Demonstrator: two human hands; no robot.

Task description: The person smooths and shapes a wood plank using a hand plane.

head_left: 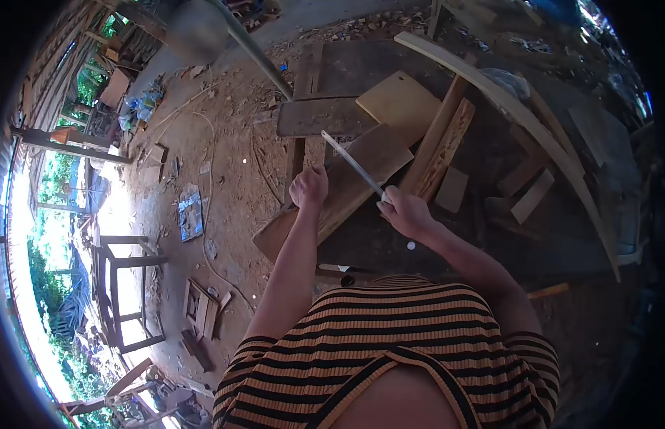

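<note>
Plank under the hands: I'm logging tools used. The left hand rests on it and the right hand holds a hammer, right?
Not a hammer. The head view shows the right hand gripping a long thin metal blade. The left hand does rest on the plank.

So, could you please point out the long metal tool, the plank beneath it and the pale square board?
long metal tool [352, 164], head view, middle of its blade.
plank [349, 193], head view, bare top face.
pale square board [400, 104], head view, centre of its face.
</note>
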